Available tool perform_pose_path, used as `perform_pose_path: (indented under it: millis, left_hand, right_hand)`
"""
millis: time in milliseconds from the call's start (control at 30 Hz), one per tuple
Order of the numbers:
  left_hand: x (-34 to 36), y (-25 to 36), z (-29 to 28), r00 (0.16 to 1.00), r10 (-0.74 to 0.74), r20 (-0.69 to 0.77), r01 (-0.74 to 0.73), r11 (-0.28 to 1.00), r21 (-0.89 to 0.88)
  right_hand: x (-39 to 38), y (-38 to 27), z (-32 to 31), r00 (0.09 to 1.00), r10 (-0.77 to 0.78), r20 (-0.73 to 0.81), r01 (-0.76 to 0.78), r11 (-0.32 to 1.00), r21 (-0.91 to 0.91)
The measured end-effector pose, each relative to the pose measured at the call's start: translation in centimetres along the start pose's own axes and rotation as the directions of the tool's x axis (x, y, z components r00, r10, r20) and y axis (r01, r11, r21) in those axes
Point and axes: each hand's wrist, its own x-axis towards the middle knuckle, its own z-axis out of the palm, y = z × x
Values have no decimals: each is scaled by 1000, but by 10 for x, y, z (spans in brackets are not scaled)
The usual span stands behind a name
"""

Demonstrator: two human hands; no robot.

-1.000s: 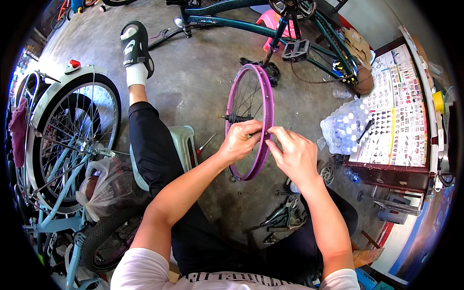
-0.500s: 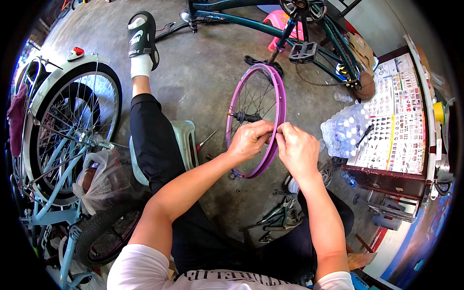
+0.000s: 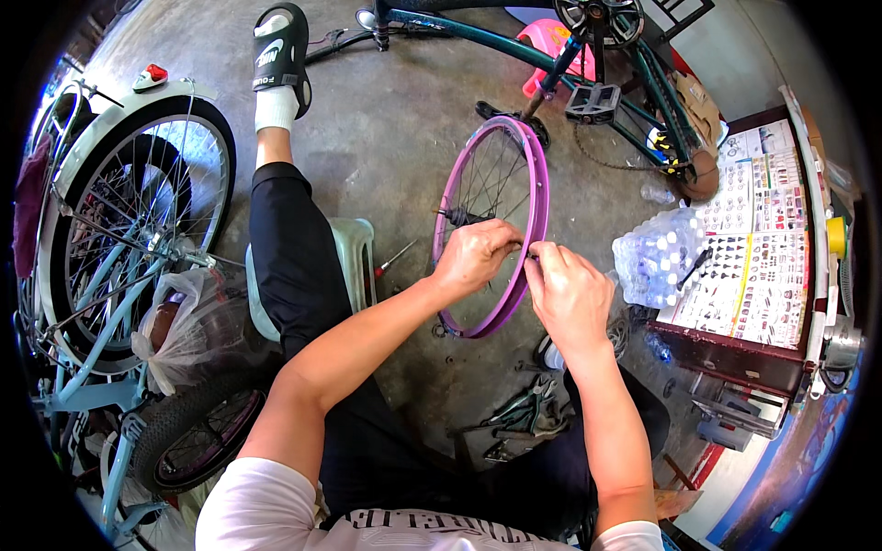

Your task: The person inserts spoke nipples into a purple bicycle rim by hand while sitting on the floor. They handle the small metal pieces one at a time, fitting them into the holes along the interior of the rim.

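A bare bicycle wheel with a pink-purple rim (image 3: 538, 184) stands upright in front of me, without a tyre. Thin spokes run to its dark hub (image 3: 459, 217). My left hand (image 3: 473, 259) is on the spoke side of the rim, thumb and fingers pinched close to its inner face; what they hold is hidden. On the outer side, my right hand (image 3: 574, 296) is closed in a pinch against the rim channel. A tiny dark bit shows at its fingertips, too small to name.
A teal bicycle frame (image 3: 487, 41) stands ahead by a pink stool (image 3: 544, 44). At right are wrapped bottles (image 3: 657, 257) and a chart-covered table (image 3: 763, 248). Pliers (image 3: 524, 404) and a screwdriver (image 3: 397, 257) lie on the floor. A light-blue bicycle (image 3: 101, 285) fills the left.
The view has shifted slightly. My right hand's fingertips sit a little lower along the rim, and its fingers are less tightly bunched. The wheel stays upright between both hands.
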Motion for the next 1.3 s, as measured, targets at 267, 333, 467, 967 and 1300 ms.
perform_pose_path:
  millis: [267, 333, 467, 967, 1300]
  left_hand:
    - [1, 2, 1, 1000, 2, -9, -2, 1000, -14]
    - [1, 3, 1, 1000, 5, 6, -5, 1000, -14]
    - [2, 2, -2, 1000, 14, 5, -14, 1000, -2]
    - [3, 0, -3, 1000, 14, 25, -14, 1000, 9]
    - [5, 2, -4, 999, -32, 27, 31, 999, 27]
  right_hand:
    - [-1, 5, 11, 996, 89, -6, -88, 990, 107]
    - [-3, 6, 14, 989, 145, 36, -149, 979, 139]
    - [-2, 1, 9, 992, 124, 14, -125, 986, 107]
    - [0, -2, 8, 990, 141, -4, -139, 981, 134]
    - [-1, 2, 12, 980, 194, 52, -201, 965, 171]
